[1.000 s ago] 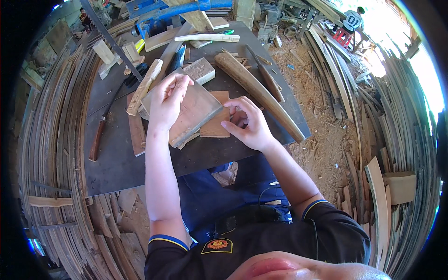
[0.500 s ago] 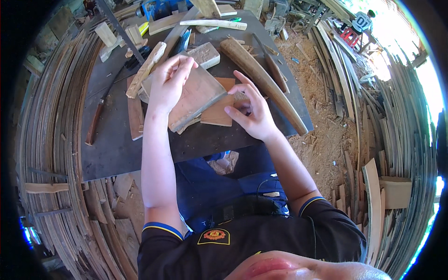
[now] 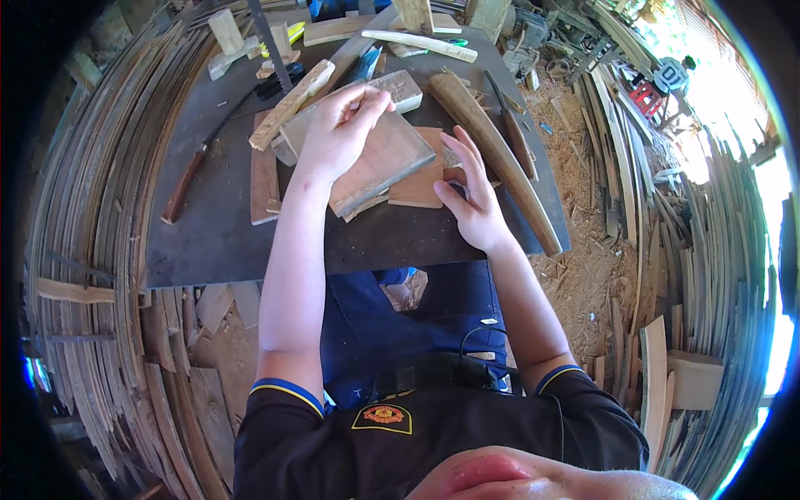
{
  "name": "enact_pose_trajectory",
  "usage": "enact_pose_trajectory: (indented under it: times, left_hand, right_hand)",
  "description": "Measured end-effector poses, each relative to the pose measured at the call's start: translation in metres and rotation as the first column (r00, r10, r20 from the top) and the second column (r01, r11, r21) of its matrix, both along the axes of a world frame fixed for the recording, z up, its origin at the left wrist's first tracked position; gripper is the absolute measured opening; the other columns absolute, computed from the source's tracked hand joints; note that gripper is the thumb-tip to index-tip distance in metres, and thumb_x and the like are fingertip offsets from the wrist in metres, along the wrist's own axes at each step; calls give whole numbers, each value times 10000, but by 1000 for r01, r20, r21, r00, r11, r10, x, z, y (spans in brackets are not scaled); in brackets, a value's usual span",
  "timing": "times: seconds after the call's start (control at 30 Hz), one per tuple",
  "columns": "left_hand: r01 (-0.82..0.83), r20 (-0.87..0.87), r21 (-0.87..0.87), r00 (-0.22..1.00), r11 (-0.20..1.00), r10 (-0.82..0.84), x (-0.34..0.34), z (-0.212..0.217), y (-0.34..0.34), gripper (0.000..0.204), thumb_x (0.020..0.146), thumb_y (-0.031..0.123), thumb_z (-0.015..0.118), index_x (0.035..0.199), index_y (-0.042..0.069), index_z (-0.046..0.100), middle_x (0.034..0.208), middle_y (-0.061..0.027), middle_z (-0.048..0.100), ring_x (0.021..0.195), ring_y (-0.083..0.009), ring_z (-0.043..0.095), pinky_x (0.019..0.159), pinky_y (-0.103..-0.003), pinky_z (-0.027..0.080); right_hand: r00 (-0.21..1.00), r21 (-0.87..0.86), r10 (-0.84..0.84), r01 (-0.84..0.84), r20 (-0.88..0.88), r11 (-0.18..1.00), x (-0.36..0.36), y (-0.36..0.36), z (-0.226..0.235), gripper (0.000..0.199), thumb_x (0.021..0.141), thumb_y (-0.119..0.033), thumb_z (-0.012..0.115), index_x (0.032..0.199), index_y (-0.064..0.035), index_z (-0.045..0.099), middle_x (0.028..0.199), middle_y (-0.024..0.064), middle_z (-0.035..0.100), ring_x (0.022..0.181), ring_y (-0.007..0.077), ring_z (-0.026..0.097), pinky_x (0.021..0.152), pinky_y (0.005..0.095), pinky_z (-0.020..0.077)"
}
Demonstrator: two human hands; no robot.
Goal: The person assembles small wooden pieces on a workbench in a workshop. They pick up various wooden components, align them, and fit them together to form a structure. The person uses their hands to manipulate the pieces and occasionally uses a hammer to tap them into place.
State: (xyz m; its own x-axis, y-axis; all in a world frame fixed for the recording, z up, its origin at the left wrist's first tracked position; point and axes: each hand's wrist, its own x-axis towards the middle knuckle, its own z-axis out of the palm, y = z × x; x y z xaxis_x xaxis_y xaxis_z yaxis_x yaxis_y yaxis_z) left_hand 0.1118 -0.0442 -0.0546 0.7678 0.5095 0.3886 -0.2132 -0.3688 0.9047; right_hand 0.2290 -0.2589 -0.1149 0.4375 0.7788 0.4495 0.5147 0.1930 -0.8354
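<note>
In the head view, the block (image 3: pixel 383 158) lies aslant on the table (image 3: pixel 233 242), its near edge over scraps and a thin board (image 3: pixel 418 185). The left hand (image 3: pixel 346 129) is over its far left part, fingers loosely curled; whether they grip anything cannot be told. The right hand (image 3: pixel 477 200) is half open beside the block, thumb apart from the fingers, with no clear hold on anything. Close on the right lie a long rounded beam (image 3: pixel 496 158) and a file-like tool (image 3: pixel 515 133); on the left, a stick (image 3: pixel 292 104), a reddish plank (image 3: pixel 264 179) and a wooden-handled tool (image 3: pixel 185 183). A dark upright strip (image 3: pixel 268 42) crosses the far left, cut off above. The left hand and wrist hide part of the block; small pieces behind the right fingers are unclear.
</note>
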Motion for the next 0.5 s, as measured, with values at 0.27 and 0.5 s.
enact_pose_trajectory:
  times: [0.27, 0.5]
  left_hand:
    - [-20, 22, 37, 1000, 999, 19, 0, -1, -1, 268, 1053, 283, 605, 941, 65, 713, 680, 95, 434, 646, -22, 390, 604, -212, 312]
    - [-72, 292, 33, 955, 997, 60, -1, 0, -5, 205, 1059, 200, 602, 1015, 31, 708, 681, 86, 458, 609, -24, 384, 550, -215, 290]
  right_hand:
    - [992, -59, 103, -98, 77, 993, -8, -5, 14, 934, 784, -79, 883, 1575, -117, 389, 1677, 225, 196, 1295, 276, 592, 1008, 377, 529]
    - [999, -7, 52, -52, 5, 999, -6, 0, 4, 788, 822, -15, 830, 1514, -76, 460, 1600, 206, 384, 1210, 251, 652, 937, 356, 578]
